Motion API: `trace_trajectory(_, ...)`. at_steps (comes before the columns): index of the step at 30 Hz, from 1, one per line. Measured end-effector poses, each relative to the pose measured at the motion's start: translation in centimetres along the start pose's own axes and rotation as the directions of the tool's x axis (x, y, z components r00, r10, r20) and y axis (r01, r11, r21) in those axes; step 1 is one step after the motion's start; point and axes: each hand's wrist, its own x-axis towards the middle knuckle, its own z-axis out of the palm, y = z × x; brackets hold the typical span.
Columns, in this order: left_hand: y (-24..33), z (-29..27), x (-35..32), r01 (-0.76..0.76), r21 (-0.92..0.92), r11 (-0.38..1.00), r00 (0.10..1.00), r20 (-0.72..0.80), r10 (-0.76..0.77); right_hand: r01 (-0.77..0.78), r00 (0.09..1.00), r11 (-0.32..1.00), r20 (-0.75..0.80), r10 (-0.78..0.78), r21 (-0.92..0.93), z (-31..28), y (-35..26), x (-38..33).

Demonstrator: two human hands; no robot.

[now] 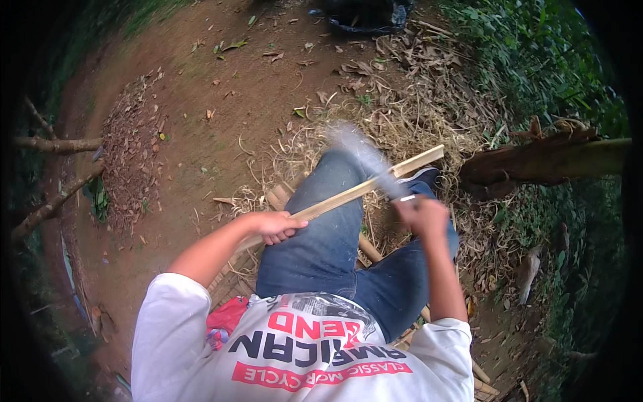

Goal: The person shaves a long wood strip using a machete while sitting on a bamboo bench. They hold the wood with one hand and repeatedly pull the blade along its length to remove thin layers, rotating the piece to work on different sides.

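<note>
My left hand is closed around the lower end of a long, pale bamboo strip. The strip slants up to the right across my thigh, its far end beyond my knee. In my right hand is the handle of a large knife, its broad blade smeared by motion. The blade points up and to the left and crosses the strip near its far part; whether it touches the strip I cannot tell.
Curled shavings and dry leaves lie on the ground ahead. A tree trunk juts in from the right. Bamboo poles are under my legs. A red cloth lies by my left hip. A black plastic bag is at the far edge.
</note>
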Motion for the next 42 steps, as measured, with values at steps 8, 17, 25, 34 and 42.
trace_trajectory(8,0.8,0.1,1.0,-0.003,0.042,0.999,1.0,0.013,0.003,-0.174,0.984,0.975,-0.023,0.179,0.14,-3.7,-2.1,-1.0)
trace_trajectory(17,-1.0,-0.9,1.7,-0.054,0.012,0.998,0.998,0.018,0.053,-0.647,0.75,0.758,-0.11,0.652,0.085,-4.9,12.5,-1.6)
trace_trajectory(25,-0.4,-0.1,0.7,-0.055,-0.015,0.998,0.998,-0.04,0.055,-0.554,0.797,0.716,0.02,0.604,0.425,-1.9,4.9,-9.0)
trace_trajectory(34,-2.4,3.9,-1.1,-0.05,0.639,0.768,0.538,-0.63,0.56,-0.331,0.848,0.304,0.14,0.511,0.893,2.6,-1.7,-11.3)
trace_trajectory(42,-6.4,4.6,-1.2,0.027,0.752,0.658,0.415,-0.608,0.677,-0.293,0.885,0.162,0.202,0.419,0.942,1.6,-3.9,-12.9)
